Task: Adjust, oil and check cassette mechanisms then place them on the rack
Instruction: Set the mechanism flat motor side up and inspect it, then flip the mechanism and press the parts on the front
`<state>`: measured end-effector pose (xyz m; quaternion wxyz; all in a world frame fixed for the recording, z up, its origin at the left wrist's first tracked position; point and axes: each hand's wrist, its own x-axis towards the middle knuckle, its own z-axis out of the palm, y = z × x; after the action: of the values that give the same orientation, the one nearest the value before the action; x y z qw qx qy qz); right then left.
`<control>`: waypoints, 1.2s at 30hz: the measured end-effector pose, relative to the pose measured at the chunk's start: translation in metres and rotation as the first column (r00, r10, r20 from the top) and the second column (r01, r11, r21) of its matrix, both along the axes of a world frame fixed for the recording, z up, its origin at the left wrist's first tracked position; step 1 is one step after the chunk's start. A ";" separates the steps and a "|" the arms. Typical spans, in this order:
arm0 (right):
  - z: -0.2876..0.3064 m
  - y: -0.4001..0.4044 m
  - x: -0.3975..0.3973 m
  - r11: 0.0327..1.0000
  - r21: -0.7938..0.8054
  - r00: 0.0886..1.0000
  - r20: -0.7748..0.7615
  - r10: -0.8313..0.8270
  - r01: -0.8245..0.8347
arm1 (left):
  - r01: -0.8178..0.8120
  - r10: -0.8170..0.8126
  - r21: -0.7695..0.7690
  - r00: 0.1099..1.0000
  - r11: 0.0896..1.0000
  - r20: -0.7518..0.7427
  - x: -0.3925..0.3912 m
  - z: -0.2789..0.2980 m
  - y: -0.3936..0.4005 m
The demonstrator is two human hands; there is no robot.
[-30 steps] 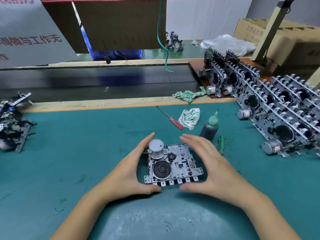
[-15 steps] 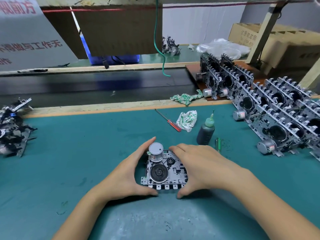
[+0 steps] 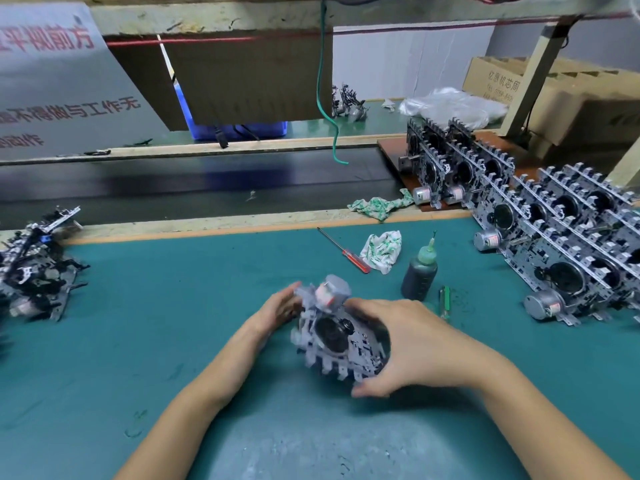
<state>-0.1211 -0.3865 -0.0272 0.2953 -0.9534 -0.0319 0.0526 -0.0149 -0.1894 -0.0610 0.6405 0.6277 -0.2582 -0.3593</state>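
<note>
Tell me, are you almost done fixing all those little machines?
Partly. Many finished mechanisms already stand in rows at the right. One cassette mechanism is in hand now: the right hand grips it, the left hand steadies it, blurred. The oil bottle and screwdriver lie close by. A pile at the left looks still to do.

The cassette mechanism (image 3: 337, 336) is motion-blurred, its fine parts unreadable. The left hand (image 3: 280, 306) sits mostly behind it; its grip is perhaps only fingertip contact. The rows of mechanisms (image 3: 568, 237) run off the right edge.
</note>
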 end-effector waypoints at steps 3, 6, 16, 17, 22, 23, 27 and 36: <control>0.002 0.005 -0.008 0.691 0.722 0.983 -0.090 0.159 -0.046 | 0.142 -0.161 -0.123 0.974 0.982 -0.158 -0.009 0.002 -0.004; -0.006 0.017 -0.010 0.369 0.929 0.953 -0.099 0.287 -0.015 | 0.145 -0.233 -0.224 0.868 0.964 -0.439 -0.012 -0.003 -0.021; -0.005 -0.009 -0.005 0.891 0.376 0.928 0.167 -0.334 0.254 | -0.074 -0.307 -0.528 0.743 0.846 -0.595 -0.008 -0.001 -0.029; -0.004 -0.015 -0.009 0.922 0.243 0.907 0.224 -0.356 0.301 | -0.123 -0.267 -0.506 0.732 0.853 -0.627 -0.007 -0.003 -0.030; -0.004 -0.044 -0.038 0.888 -0.385 0.957 0.237 -0.169 0.252 | -0.212 -0.152 -0.372 0.653 0.904 -0.742 -0.005 -0.011 -0.037; -0.004 -0.049 -0.043 0.863 -0.460 0.972 0.194 -0.132 0.208 | -0.222 -0.131 -0.343 0.636 0.913 -0.760 -0.005 -0.013 -0.038; -0.005 -0.052 -0.042 0.798 -0.599 0.997 0.065 -0.037 0.069 | -0.248 -0.097 -0.298 0.597 0.922 -0.796 -0.002 -0.016 -0.039; -0.003 -0.039 -0.013 0.994 0.112 0.990 -0.142 -0.001 0.017 | -0.196 -0.112 -0.279 0.597 0.940 -0.794 0.000 -0.019 -0.038</control>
<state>-0.1344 -0.4255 -0.0302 0.3507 -0.9291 -0.0096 0.1171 -0.0145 -0.2274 -0.0800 0.7938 0.2857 0.0142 -0.5368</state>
